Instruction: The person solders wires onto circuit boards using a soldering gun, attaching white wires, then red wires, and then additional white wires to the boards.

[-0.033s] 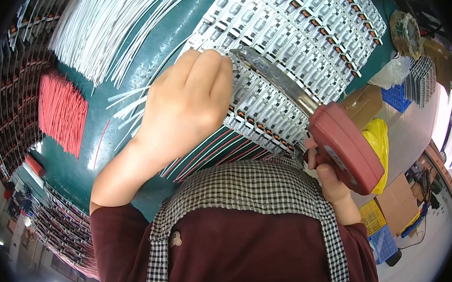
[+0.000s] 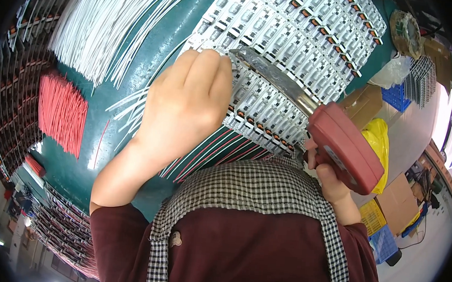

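My right hand [image 2: 330, 181] grips a red soldering gun [image 2: 345, 146] by its handle. The gun's long metal barrel [image 2: 275, 80] slants up and left over the circuit boards, and its dark tip [image 2: 237, 52] lies close to the fingers of my left hand. Closed, with the fingers bent down at the left edge of the boards, my left hand [image 2: 190, 89] hides its own fingertips. White wires [image 2: 128, 108] stick out from under it toward the left. The panel of small white circuit boards [image 2: 291, 38] carries rows of metal and orange-black parts.
On the green tabletop [image 2: 85, 170] lie a large bundle of white wires [image 2: 106, 20] and a bundle of red wires [image 2: 63, 111]. Red and white wires [image 2: 212, 153] trail from the boards' near edge. A tape roll [image 2: 405, 33], yellow bag [image 2: 376, 151] and cardboard box [image 2: 363, 104] are at the right.
The free ends of the white wires beside my left hand have shifted slightly. Both hands and the soldering gun stay in place.
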### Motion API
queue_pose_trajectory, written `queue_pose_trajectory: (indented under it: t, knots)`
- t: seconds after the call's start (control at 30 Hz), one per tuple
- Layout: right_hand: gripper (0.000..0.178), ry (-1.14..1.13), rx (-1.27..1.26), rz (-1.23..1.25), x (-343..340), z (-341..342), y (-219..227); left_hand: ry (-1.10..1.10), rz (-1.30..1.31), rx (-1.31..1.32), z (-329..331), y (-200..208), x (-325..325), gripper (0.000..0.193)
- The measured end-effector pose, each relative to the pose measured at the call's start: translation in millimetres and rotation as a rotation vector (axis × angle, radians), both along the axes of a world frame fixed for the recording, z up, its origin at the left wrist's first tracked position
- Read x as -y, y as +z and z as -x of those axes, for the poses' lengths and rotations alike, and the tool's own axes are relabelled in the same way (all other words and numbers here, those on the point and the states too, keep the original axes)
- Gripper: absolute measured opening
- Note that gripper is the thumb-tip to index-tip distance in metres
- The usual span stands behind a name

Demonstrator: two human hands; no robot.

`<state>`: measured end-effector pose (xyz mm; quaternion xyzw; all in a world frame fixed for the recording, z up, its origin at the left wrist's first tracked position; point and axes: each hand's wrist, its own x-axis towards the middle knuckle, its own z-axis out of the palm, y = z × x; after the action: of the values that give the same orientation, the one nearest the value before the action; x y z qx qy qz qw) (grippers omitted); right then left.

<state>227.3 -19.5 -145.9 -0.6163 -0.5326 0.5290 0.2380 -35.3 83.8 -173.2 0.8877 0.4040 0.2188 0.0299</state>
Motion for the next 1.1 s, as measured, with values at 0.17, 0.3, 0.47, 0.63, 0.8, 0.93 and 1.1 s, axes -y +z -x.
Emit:
queue_pose_trajectory:
  t: [0.17, 0.3, 0.47, 0.63, 0.8, 0.93, 1.1]
  knots:
    - [0.049, 0.036, 0.033, 0.018, 0, 3, 0, 0.029, 0.012, -0.014, -2, 0, 1, 0.017]
    - [0.050, 0.083, 0.077, -0.051, 2, 1, -1, 0.026, 0.017, -0.025, -3, 1, 1, 0.016]
    - [0.054, -0.098, -0.043, -0.052, 9, -3, 0, 0.038, 0.048, -0.077, -4, 5, 3, 0.015]
    - [0.076, -0.218, -0.287, 0.028, 6, 2, 5, 0.037, 0.014, -0.077, -5, 7, 3, 0.018]
    - [0.080, -0.195, -0.280, 0.044, 3, 4, 3, 0.024, 0.046, -0.050, -9, 7, 7, 0.023]
    - [0.075, -0.150, -0.229, 0.024, 7, -3, 1, 0.022, 0.055, -0.026, -7, 9, 7, 0.026]
    - [0.063, -0.015, -0.029, -0.031, 9, -8, -1, 0.039, 0.061, -0.008, -2, 4, 5, 0.028]
